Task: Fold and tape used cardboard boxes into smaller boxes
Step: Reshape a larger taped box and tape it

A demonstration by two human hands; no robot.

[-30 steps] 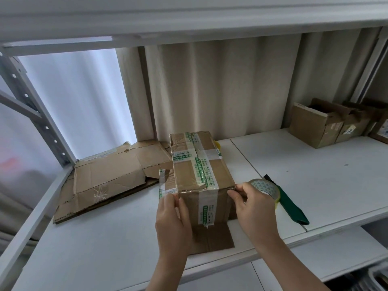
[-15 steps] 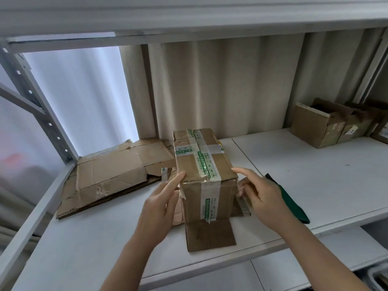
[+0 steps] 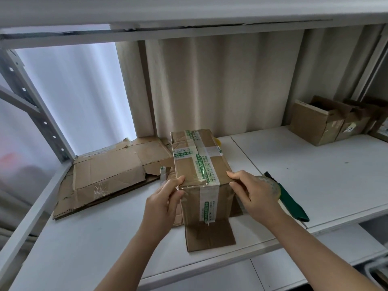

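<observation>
The taped box sits on the shelf, its long side pointing away. The left hand and right hand pinch its near top corners, equally close

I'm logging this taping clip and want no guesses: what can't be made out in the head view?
- Tape roll: mostly hidden behind the right hand; only a blurred sliver shows.
- Printing on the green tape of the box: too small to read.
- Yellow object behind the box: only an edge shows.
- Contents of the open boxes at far right: dark inside, the last cut by the frame edge.
- Left hand: fingertips wrapped over the box corner, hidden.
</observation>
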